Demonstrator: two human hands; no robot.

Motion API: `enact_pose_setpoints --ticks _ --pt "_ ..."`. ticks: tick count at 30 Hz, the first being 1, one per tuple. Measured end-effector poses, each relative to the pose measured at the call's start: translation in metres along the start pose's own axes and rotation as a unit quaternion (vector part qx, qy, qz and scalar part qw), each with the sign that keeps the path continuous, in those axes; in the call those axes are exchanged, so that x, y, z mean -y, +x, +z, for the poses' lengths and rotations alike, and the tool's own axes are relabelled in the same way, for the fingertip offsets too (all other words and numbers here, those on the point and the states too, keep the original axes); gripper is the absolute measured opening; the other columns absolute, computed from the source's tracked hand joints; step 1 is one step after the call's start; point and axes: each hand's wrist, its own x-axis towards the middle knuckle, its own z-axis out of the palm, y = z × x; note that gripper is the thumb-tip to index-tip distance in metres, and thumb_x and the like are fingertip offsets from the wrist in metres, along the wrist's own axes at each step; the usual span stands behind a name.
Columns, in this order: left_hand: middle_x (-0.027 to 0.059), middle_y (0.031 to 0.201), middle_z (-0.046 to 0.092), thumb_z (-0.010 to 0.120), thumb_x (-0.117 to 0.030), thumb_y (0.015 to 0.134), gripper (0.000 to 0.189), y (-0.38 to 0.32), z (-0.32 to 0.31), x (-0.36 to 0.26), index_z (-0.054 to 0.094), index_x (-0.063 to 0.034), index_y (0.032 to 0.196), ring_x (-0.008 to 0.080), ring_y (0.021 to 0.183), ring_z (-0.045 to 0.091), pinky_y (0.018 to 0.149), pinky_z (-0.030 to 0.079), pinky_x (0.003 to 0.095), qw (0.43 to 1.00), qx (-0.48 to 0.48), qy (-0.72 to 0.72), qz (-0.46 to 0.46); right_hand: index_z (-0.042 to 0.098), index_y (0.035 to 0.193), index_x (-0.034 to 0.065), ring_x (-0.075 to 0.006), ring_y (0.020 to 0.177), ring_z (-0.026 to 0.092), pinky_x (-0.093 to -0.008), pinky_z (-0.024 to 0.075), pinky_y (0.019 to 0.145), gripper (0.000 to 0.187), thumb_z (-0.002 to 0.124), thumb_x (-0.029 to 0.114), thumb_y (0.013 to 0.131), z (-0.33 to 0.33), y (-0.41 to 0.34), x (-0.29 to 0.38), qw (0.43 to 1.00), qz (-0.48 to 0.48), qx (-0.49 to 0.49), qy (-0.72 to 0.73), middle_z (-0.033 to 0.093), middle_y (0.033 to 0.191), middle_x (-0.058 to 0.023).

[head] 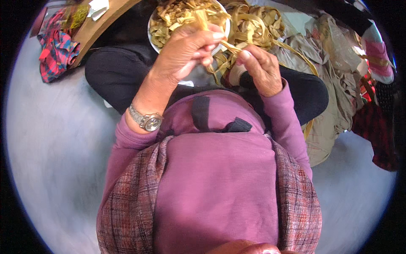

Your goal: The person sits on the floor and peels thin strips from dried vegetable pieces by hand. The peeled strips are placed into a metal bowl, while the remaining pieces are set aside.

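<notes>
My left hand (pixel 190 49) pinches a flat, pale-yellow strip of dried plant fibre (pixel 230 47), and a wider part of it stands up above the fingers. The thumb and fingers of my right hand (pixel 263 70) grip the same strip a short way to the right. Between the two hands the strip looks narrow and bunched. Partly behind my left hand is a white-rimmed bowl (pixel 153 45) filled with short, folded yellow pieces (pixel 171 14). Just right of the bowl lies a loose heap of long strips (pixel 253 23), with ends trailing down beneath my hands.
My crossed legs (pixel 117 70) frame the work. A greyish cloth sack (pixel 322 133) spreads over the floor at right, near a clear plastic bag (pixel 341 44). A curved wooden edge (pixel 101 25) and a checked cloth (pixel 58 58) are at upper left.
</notes>
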Motion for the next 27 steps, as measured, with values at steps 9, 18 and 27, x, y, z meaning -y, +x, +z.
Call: enact_pose_setpoints --ticks 9,18,27 --pt "-0.0032 0.066 0.05 0.063 -0.014 0.085 0.012 -0.003 -0.031 -0.061 0.064 -0.0056 0.093 0.0006 0.045 0.032 0.049 0.038 0.0202 0.987 -0.031 0.048 0.152 0.059 0.081 -0.0002 -0.0305 0.062 0.055 -0.0346 0.0414 0.054 0.02 0.053 0.015 0.092 -0.029 0.057 0.038 0.982 -0.122 0.027 -0.145 0.052 0.07 -0.0132" --pt "-0.0012 0.064 0.053 0.06 -0.013 0.087 0.008 0.064 -0.054 -0.171 0.06 -0.0048 0.088 0.0045 0.047 0.044 0.045 0.042 0.0212 0.936 -0.103 0.075 0.327 0.061 0.084 0.0066 -0.0285 0.059 0.059 -0.0343 0.046 0.056 0.017 0.055 0.02 0.091 -0.036 0.226 0.073 0.891 -0.339 -0.168 -0.252 0.06 0.067 -0.0107" --pt "0.0012 0.057 0.057 0.061 -0.015 0.084 0.019 0.118 -0.074 -0.166 0.062 -0.0009 0.071 0.0084 0.046 0.051 0.04 0.039 0.025 0.817 -0.323 0.343 0.332 0.065 0.087 0.0112 -0.0326 0.069 0.063 -0.0417 0.0497 0.06 0.023 0.049 0.026 0.093 -0.034 0.274 -0.001 0.847 -0.226 -0.11 -0.468 0.064 0.076 -0.015"
